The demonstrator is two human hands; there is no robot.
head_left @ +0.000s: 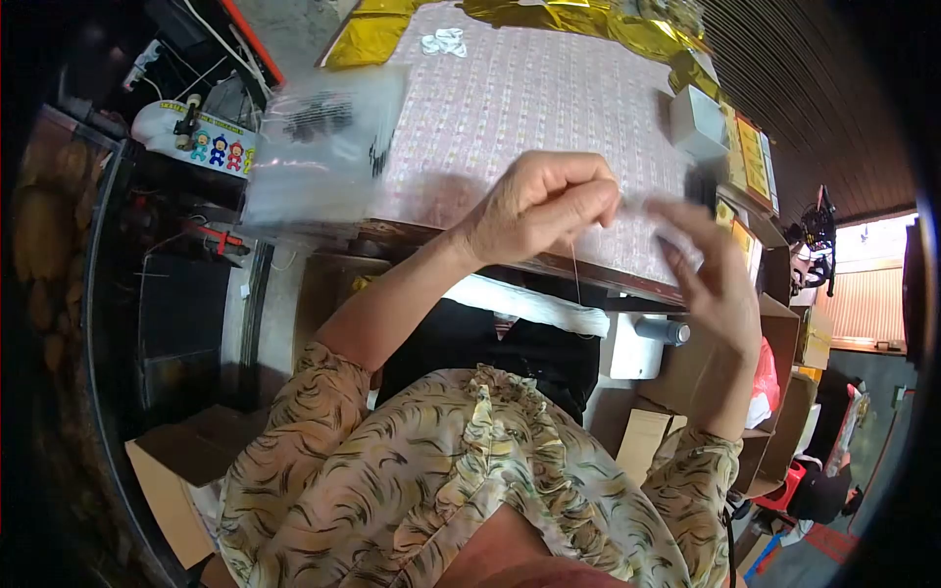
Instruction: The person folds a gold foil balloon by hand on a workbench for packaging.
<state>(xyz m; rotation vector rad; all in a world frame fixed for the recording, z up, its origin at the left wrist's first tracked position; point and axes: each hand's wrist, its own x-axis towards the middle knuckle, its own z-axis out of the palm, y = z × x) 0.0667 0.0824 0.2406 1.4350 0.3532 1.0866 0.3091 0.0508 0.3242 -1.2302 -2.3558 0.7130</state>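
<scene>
My left hand (554,204) is raised over the table's near edge, its fingers curled together in a pinch. A thin red thread (575,267) hangs below it; whatever else the fingertips hold is too small to make out. To the right, my right hand (714,269) is blurred by motion, with thumb and fingers apart. Under both hands lies the table's patterned pink cover (520,108). A bundle of white strands (529,302) stretches across below the table edge, close to my body.
Clear plastic bags (328,147) lie at the table's left, and a small white item (444,42) near its back left. Gold foil (377,34) lines the far edge. A white box (698,122) stands at the right. Cardboard boxes (162,490) stand low on both sides.
</scene>
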